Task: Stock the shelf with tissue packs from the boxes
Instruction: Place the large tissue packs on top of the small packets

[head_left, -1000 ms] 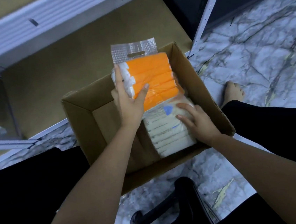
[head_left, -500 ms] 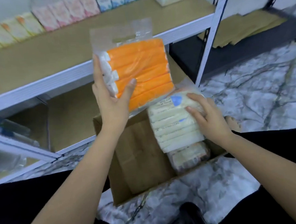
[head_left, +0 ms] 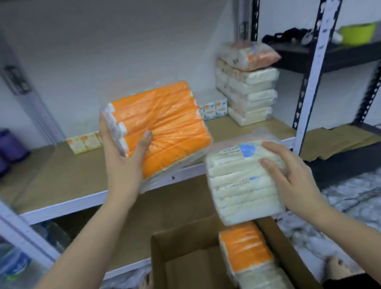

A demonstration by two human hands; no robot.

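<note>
With left hand (head_left: 125,160) clamped on the orange tissue pack (head_left: 162,128) over the shelf (head_left: 66,181) and right hand (head_left: 289,176) gripping the white tissue pack (head_left: 238,181) above the box (head_left: 186,274), best set flat beside the stacked packs (head_left: 249,91), one by one.

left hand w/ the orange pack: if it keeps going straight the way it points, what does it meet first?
Probably nothing for a stretch. The left hand and its orange pack point over bare shelf board; the small boxes along the back wall likely come first, though depth is unclear.
</note>
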